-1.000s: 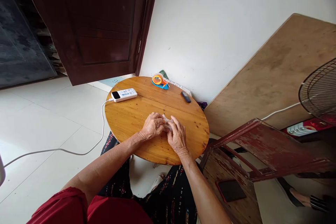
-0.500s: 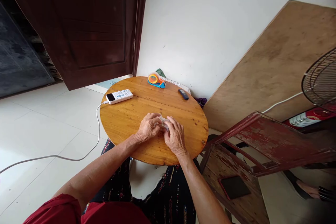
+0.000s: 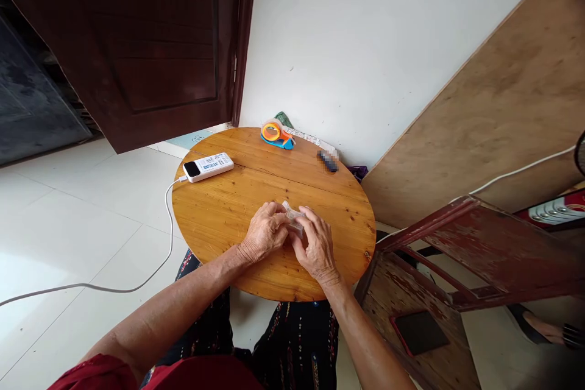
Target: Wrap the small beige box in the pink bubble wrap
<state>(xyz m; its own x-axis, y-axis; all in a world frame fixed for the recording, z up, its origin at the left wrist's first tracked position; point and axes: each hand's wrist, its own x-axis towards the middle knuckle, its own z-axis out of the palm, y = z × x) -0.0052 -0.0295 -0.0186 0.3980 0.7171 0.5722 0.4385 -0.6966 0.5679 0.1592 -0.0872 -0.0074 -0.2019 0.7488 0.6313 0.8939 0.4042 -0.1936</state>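
Observation:
A small piece of clear, crinkled plastic is held between my two hands above the near middle of the round wooden table. My left hand pinches its left side with bent fingers. From the right, my right hand grips it with thumb and fingers. Whether the plastic is a bag or a wrapper, and whether anything lies inside it, I cannot make out.
A white power bank with a cable sits at the table's left. Towards the wall are an orange and blue tape dispenser and a small dark blurred object. A worn wooden chair holding a black tablet stands right.
My hands have shifted slightly to the right with the plastic, and more of it shows between them. The camera view has turned a little.

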